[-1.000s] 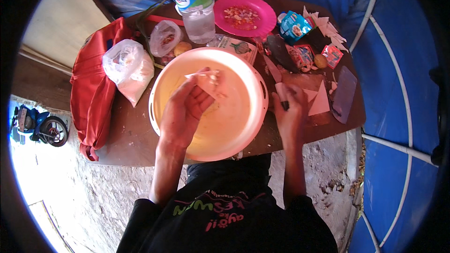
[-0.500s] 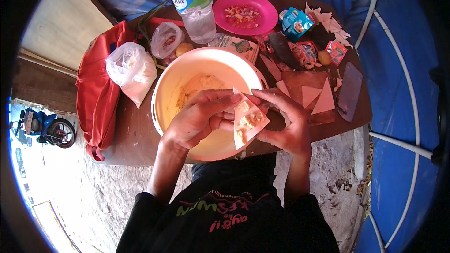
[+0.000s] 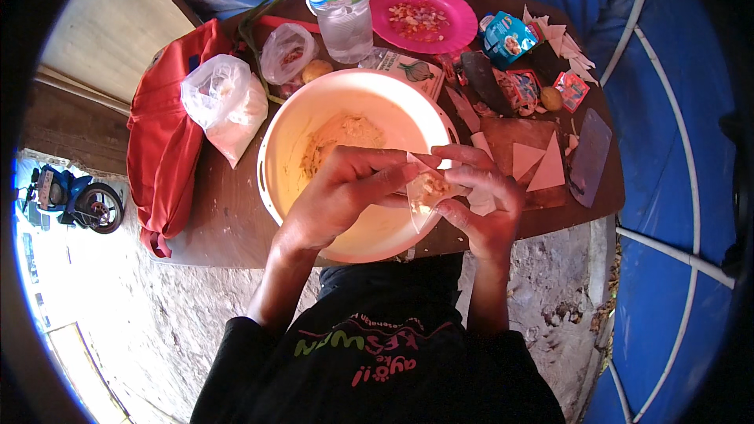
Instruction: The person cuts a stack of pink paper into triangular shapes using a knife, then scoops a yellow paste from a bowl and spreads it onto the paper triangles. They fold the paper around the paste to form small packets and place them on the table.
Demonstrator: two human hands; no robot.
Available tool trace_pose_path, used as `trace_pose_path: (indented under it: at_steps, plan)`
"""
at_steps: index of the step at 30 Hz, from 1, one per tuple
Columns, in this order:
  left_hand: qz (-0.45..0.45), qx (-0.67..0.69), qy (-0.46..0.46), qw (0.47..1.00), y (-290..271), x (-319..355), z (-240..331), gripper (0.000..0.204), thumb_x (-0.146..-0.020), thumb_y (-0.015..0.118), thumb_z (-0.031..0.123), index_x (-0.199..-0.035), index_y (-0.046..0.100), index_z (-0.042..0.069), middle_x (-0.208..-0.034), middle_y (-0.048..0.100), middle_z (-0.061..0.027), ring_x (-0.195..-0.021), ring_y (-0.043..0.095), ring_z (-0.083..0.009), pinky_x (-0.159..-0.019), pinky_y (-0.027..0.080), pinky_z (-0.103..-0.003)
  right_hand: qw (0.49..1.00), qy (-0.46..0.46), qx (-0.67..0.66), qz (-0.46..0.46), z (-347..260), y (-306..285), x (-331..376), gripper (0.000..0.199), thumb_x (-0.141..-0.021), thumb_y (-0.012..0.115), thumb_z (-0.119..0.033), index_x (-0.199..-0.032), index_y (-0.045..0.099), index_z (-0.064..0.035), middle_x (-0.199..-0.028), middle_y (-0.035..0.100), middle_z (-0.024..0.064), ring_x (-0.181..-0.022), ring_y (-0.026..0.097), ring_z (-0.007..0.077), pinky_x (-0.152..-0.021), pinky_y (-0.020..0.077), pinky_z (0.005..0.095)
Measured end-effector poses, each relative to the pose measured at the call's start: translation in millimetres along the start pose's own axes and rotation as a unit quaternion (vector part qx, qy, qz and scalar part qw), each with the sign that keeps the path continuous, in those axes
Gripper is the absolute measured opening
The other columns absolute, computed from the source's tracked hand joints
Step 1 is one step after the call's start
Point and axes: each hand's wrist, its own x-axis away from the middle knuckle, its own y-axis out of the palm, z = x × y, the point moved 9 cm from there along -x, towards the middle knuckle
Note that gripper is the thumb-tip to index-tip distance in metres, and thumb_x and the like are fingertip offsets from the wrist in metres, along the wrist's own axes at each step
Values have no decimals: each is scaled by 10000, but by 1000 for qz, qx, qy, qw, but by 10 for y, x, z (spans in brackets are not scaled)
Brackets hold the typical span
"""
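Observation:
A thin pale wrapper (image 3: 426, 192) with a bit of filling on it is pinched between both my hands above the near rim of a big cream plastic bowl (image 3: 283, 141). My left hand (image 3: 342, 192) grips its left edge with the fingertips. My right hand (image 3: 479, 204) cups it from the right and below. A lump of yellowish filling (image 3: 338, 137) lies in the far left of the bowl. Two more triangular wrappers (image 3: 538, 165) lie on a brown board (image 3: 510, 132) just right of my hands.
A water bottle (image 3: 339, 0) and a pink plate (image 3: 459, 20) with chopped bits stand at the table's far side. Clear plastic bags (image 3: 224, 102), a red cloth (image 3: 161, 149), small packets (image 3: 510, 39) and a dark flat object (image 3: 591, 155) crowd the brown table (image 3: 228, 224). A motorbike (image 3: 75, 200) stands far left.
My left hand left the filling in the bowl and came to meet my right hand. Both now hold the filled wrapper close together over the bowl's near rim.

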Motion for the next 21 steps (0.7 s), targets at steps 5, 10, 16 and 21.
trace_pose_path:
  at_steps: [5, 10, 16, 21]
  plan:
    - [5, 4, 29, 1000, -4, -12, 9, 317, -1031, 579, 201, -1173, 690, -60, -1086, 721, -90, -1002, 653, -106, -897, 555, -273, 999, -21, 45, -3, -32, 18, -4, 248, -773, 799, 47, -999, 696, 56, -1276, 605, 236, -1067, 675, 273, -877, 592, 359]
    - [18, -31, 52, 998, -10, -3, 20, 294, -1032, 576, 182, -1170, 698, -47, -1039, 730, -69, -973, 644, -76, -872, 540, -246, 996, 65, 18, 60, 40, -36, 48, 154, -791, 766, 63, -916, 680, 34, -1256, 614, 229, -1073, 672, 264, -824, 606, 323]
    - [29, -27, 27, 999, -28, 47, 32, 283, -1019, 588, 166, -1175, 701, -41, -1015, 726, -46, -953, 633, -67, -861, 518, -236, 993, 75, 46, 80, 47, -42, 46, 136, -798, 751, 80, -890, 663, 31, -1255, 608, 216, -1086, 665, 245, -802, 617, 304]
    - [45, 7, 8, 999, -40, 63, -6, 274, -1005, 615, 158, -1175, 702, -39, -1020, 727, -49, -956, 628, -70, -848, 510, -235, 993, 84, 24, 85, 84, -33, 46, 150, -798, 757, 77, -898, 652, 35, -1259, 602, 206, -1098, 656, 238, -809, 614, 301]
